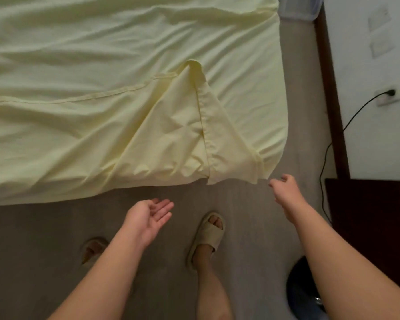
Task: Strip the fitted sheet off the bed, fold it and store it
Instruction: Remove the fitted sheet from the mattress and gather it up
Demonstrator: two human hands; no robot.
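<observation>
Left hand point(148, 215): arm stretched forward over the floor point(32, 250), palm turned up. Its fingers point(163, 207) are straight and lie close together, pointing right and far. They hold nothing.

Right hand point(285, 189): arm stretched forward and slightly left, back of the hand up. Its fingers point(275, 184) are loosely extended and slightly spread, and grip nothing.

The sheet point(102, 54), pale yellow and creased, covers the bed point(281, 100) and hangs over its near edge. One flap point(189, 135) is turned back onto the top surface, its hemmed point at the far end and its wide end at the near edge. The flap's near right corner point(255, 180) lies just beside the right fingertips; whether they touch cannot be told. The left fingers are below the near edge, apart from the cloth.

Count: one sheet, one bed, two hands. There are two slippers, the right one point(208, 236) in full view and the left one point(92, 248) partly hidden by the left forearm. One black cable point(346, 125) runs to one wall socket point(388, 95) at the far right.
</observation>
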